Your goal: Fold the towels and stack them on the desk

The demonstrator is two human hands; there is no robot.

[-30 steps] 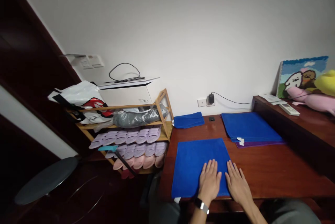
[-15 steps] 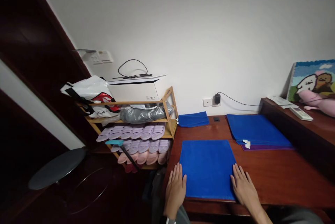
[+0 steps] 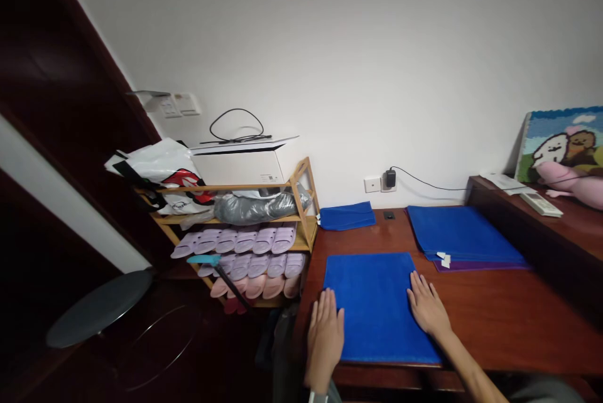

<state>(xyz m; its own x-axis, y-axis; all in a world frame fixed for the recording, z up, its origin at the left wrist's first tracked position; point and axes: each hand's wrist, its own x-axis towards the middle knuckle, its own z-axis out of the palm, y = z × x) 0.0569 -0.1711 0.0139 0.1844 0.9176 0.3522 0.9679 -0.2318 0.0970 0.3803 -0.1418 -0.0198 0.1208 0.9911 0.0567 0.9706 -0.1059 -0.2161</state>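
A blue cloth (image 3: 377,312) lies flat and unfolded on the brown wooden table (image 3: 499,321). On its left edge rests my left hand (image 3: 326,331), fingers stretched out and palm down. My right hand (image 3: 428,306) lies flat along the cloth's right edge, its fingertips on the blue fabric. Neither hand grips anything. Farther back on the right is a stack of blue cloths (image 3: 464,230) with white tags, a purple cloth (image 3: 475,266) showing beneath. A folded blue cloth (image 3: 347,216) sits at the table's back left corner.
Left of the table stands a wooden rack (image 3: 308,202) holding slippers (image 3: 245,240), a white box (image 3: 240,167) and bags. A round stool (image 3: 101,309) is at lower left. A raised ledge (image 3: 513,227) borders the right side, with a remote (image 3: 541,204) on it. A charger (image 3: 391,178) is plugged into the wall.
My right hand has moved up and slightly left along the cloth's edge. My left hand has shifted a little right, farther onto the cloth. The cloth's lower right corner now reaches farther right.
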